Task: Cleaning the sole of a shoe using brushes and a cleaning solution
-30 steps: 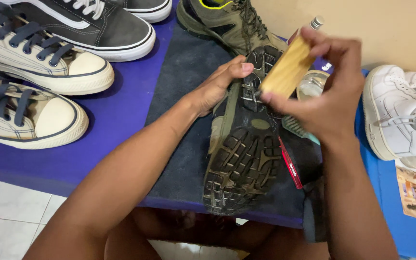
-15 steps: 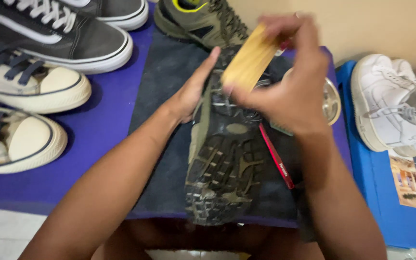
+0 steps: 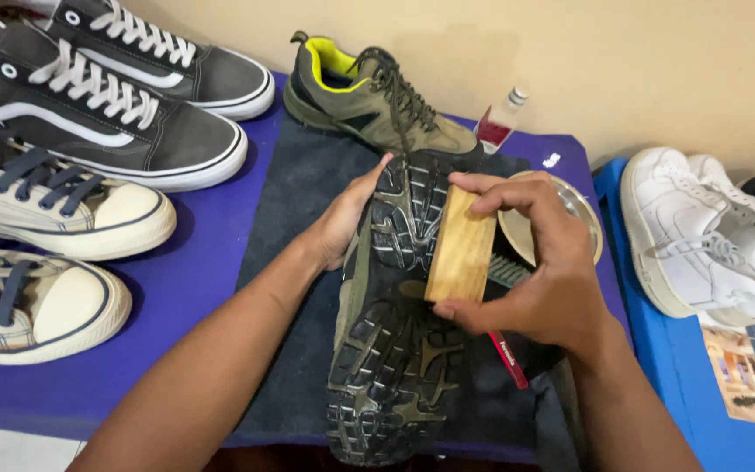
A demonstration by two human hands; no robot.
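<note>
An olive hiking shoe [image 3: 395,350] lies sole-up on a dark grey cloth [image 3: 299,227]. My left hand [image 3: 347,218] grips its left side near the heel end. My right hand [image 3: 539,271] holds a wooden-backed brush [image 3: 460,246] pressed flat against the middle of the black lugged sole. The matching olive shoe [image 3: 364,96] with a yellow collar stands upright behind, by the wall.
Two black sneakers with white laces [image 3: 124,114] and two cream canvas sneakers [image 3: 63,210] sit at the left on the purple mat [image 3: 194,253]. A shallow bowl [image 3: 587,223], a small bottle [image 3: 500,122] and a red-handled tool [image 3: 509,358] lie to the right. White sneakers [image 3: 709,236] rest on a blue surface.
My right hand brought the brush down from the heel end onto the middle of the sole. The camera tilted up, showing more of the wall and shoes.
</note>
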